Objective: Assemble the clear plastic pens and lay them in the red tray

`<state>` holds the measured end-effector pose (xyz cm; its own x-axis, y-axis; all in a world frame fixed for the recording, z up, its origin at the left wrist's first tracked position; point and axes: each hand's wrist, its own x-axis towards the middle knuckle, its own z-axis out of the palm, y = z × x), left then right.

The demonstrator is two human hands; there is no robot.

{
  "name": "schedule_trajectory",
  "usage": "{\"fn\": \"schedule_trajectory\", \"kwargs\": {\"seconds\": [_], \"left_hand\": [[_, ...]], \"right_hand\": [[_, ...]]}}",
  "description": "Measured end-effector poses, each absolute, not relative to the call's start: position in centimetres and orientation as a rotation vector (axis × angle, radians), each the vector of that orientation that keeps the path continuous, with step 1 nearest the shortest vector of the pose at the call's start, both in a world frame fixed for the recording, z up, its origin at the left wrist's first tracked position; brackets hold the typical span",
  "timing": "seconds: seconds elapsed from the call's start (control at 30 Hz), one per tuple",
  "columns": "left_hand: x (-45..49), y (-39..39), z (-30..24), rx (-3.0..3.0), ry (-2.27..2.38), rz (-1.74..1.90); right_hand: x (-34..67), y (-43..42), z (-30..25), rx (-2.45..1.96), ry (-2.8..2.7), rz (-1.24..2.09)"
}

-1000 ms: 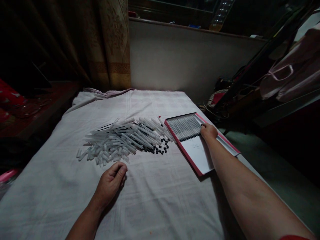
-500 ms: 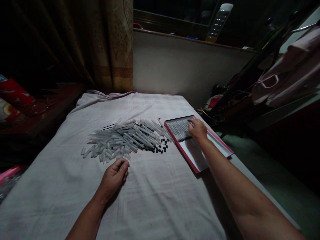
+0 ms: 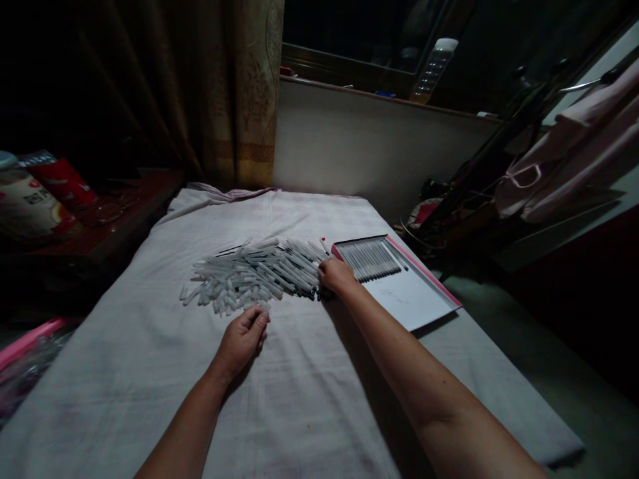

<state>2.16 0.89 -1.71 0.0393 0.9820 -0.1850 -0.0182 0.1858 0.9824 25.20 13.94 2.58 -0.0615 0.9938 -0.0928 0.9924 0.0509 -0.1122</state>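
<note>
A loose heap of clear pen barrels, dark refills and caps (image 3: 259,269) lies on the white cloth. My right hand (image 3: 337,274) is at the heap's right edge, fingers curled down among the pens; whatever they grip is hidden. Beside it, the shallow red-edged box (image 3: 429,303) holds a row of clear pens with black ends (image 3: 372,259), laid side by side at its far end. Closer to me, my left hand (image 3: 245,334) rests on the cloth at the heap's near edge, fingers curled and thumb on top. Its inside does not show.
The cloth-covered surface (image 3: 294,399) drops off on the right, beside hanging clothes (image 3: 554,163). A dark side table (image 3: 114,213) with a red-wrapped item (image 3: 67,183) and a jar (image 3: 30,206) stands left. A bottle (image 3: 434,70) stands on the windowsill behind.
My right hand has moved left from the box's pen row to the heap's right edge. My left hand keeps its curled pose by the heap. The camera view has shifted slightly.
</note>
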Motion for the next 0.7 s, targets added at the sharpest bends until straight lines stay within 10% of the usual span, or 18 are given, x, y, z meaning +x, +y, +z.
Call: {"fn": "schedule_trajectory", "kwargs": {"seconds": [0.7], "left_hand": [[1.8, 0.7, -2.0, 2.471, 1.651, 1.339]], "right_hand": [[22.4, 3.5, 0.9, -1.240, -1.871, 0.810]]}}
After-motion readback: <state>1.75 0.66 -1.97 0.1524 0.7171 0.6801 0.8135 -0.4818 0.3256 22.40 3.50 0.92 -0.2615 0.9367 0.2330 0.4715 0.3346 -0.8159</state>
